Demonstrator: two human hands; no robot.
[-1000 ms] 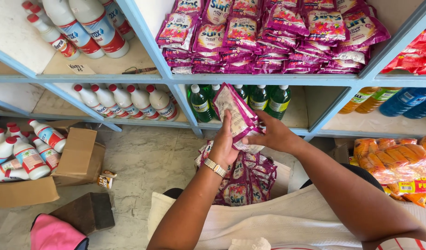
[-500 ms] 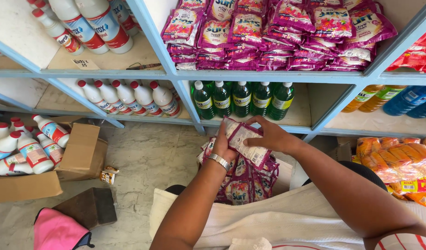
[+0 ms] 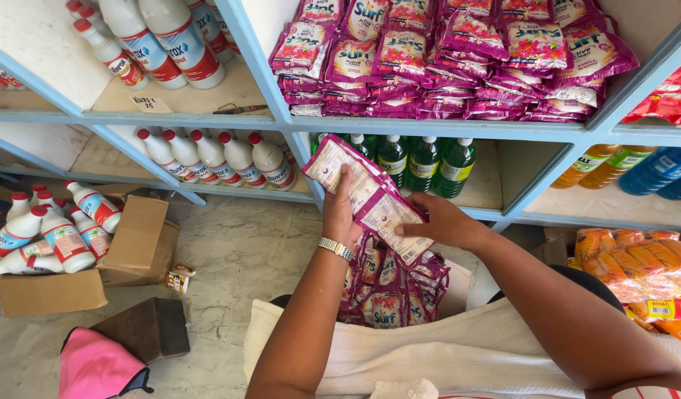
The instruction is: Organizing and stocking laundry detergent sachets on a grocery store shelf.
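My left hand (image 3: 340, 210), with a metal watch on the wrist, and my right hand (image 3: 440, 222) together hold a short strip of purple detergent sachets (image 3: 366, 193), its pale back side facing me. Both hands are raised in front of the lower shelf with green bottles (image 3: 422, 159). Beneath them, on my lap, lies a loose heap of the same purple sachets (image 3: 388, 292). The shelf compartment above holds stacked purple sachets (image 3: 459, 59).
Blue shelving (image 3: 429, 127) carries white red-capped bottles (image 3: 215, 155) at left, orange, green and blue bottles at right. A cardboard box of white bottles (image 3: 52, 236) stands on the floor, next to a dark block (image 3: 144, 329), pink cloth (image 3: 96, 366) and orange packets (image 3: 640, 270).
The strip of sachets has come down from upright in front of the green bottles to a flatter, spread-out hold between both hands. My view has shifted slightly.
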